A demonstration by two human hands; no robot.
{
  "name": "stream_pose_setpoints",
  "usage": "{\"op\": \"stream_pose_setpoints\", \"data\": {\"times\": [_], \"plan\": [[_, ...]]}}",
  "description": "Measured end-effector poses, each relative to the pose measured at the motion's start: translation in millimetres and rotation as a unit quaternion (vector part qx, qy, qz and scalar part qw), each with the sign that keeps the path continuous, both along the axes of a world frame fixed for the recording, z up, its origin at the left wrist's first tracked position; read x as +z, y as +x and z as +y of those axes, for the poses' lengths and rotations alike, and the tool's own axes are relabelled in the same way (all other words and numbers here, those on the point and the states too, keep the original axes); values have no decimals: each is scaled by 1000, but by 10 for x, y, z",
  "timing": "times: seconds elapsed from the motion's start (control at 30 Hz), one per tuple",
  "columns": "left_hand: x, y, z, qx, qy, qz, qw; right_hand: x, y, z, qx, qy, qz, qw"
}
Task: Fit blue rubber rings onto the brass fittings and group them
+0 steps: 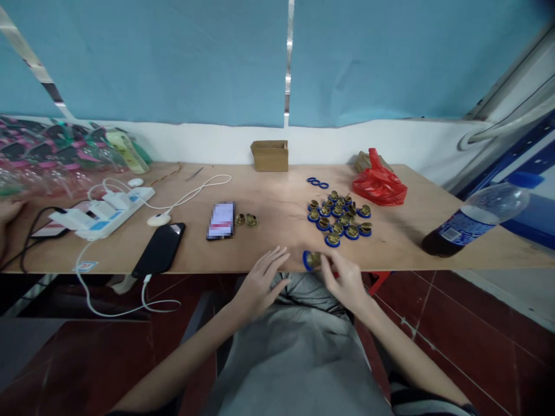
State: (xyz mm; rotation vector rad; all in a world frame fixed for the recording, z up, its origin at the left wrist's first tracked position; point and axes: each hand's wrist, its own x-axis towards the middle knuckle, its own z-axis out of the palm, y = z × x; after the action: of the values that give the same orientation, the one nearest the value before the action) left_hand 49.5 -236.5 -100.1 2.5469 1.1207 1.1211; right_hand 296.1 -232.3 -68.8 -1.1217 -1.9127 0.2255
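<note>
My right hand [346,283] pinches a gold-coloured metal piece with a blue ring [311,260] around its base, tilted on its side at the table's front edge. To its left, my left hand [261,287] holds nothing; its fingers are stretched out near the same edge. Beyond my right hand stands a cluster of similar gold pieces on blue rings [337,214]. A few loose blue rings [318,182] lie behind the cluster. Two gold pieces without visible blue rings [247,219] rest beside a lit phone [221,221].
On the left are a white power strip [108,216] with cables, a black power bank [159,249] and many spray bottles [47,156]. A small cardboard box [270,156] stands at the back. Rightward are a red plastic bag [380,182] and a tilted-looking cola bottle [470,222].
</note>
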Motion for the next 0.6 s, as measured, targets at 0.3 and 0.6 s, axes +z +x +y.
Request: {"op": "stream_pose_setpoints", "data": {"times": [0.3,0.6], "plan": [[-165,-71,132,36,8,125,992,228,911,336,-227,11,-367,902],[-140,-96,136,35,20,141,989,171,950,449,-166,-35,-379,910]]}}
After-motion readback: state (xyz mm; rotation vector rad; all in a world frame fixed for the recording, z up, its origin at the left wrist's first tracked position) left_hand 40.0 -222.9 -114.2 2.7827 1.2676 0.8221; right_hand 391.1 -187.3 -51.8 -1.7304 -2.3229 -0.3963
